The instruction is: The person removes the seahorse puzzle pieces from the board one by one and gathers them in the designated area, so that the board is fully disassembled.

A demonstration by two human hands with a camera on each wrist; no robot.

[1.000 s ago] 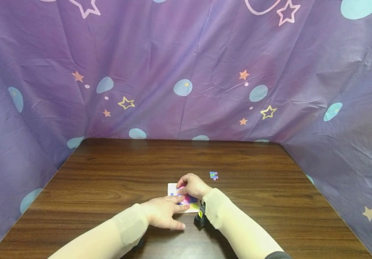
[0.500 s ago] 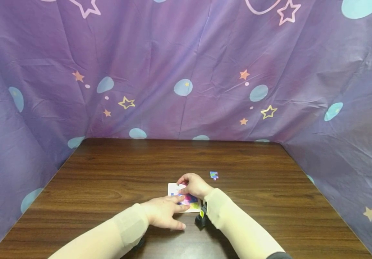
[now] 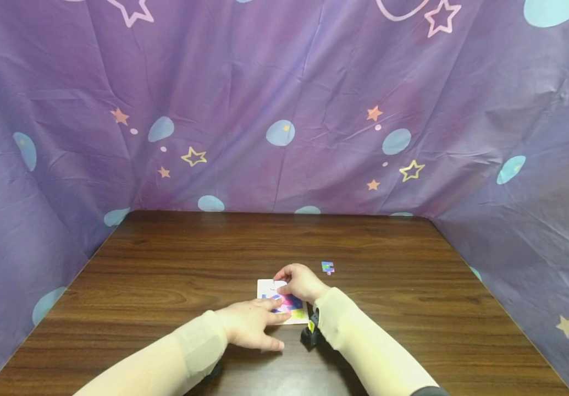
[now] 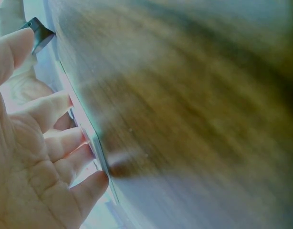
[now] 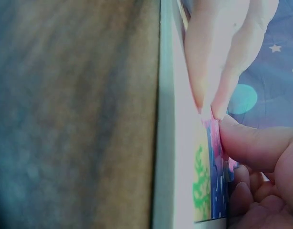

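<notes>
A small jigsaw board (image 3: 265, 286) with a white border lies on the table near its front, its picture pink, blue and yellow. My left hand (image 3: 250, 325) rests with straight, spread fingers on the board's near left part, hiding some of the picture; the left wrist view shows its fingertips along the board's edge (image 4: 104, 162). Over the board's far right part, my right hand (image 3: 303, 282) pinches a jigsaw piece, mostly hidden by the fingers. In the right wrist view the piece's pink and blue edge (image 5: 233, 165) shows beyond the thumb.
One loose jigsaw piece (image 3: 327, 268), blue and pink, lies on the brown wooden table (image 3: 175, 253) beyond the right hand. A black wrist camera (image 3: 310, 334) hangs under the right wrist, beside the board. A purple star-printed curtain (image 3: 244, 88) surrounds the table's back and sides.
My right hand has shifted slightly to the right over the board, uncovering more of its white far part with a curved outline. The left hand has stayed in place.
</notes>
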